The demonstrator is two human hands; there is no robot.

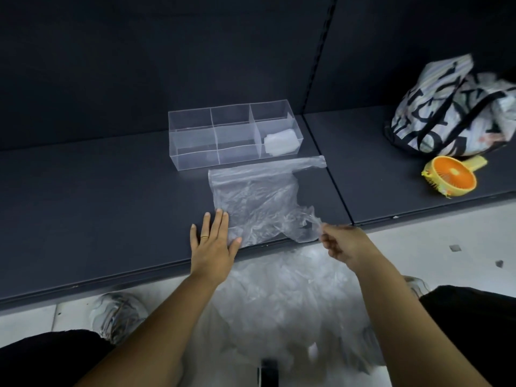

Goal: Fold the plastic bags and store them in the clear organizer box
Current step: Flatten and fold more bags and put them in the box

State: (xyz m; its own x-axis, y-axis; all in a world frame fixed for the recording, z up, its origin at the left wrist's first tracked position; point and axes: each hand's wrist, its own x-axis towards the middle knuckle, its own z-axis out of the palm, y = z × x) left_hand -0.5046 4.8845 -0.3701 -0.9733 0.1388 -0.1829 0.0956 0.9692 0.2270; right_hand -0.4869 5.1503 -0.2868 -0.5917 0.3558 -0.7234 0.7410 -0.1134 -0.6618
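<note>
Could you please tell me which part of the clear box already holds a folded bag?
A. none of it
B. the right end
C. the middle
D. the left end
B: the folded bag sits in a compartment at the right end of the clear box.

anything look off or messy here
Nothing damaged. The plastic bag on the shelf is crumpled and lopsided: one handle lies straight by the organizer box, the other is pinched in the right hand. The left hand presses its left edge. A loose heap of bags lies on the floor.
</note>
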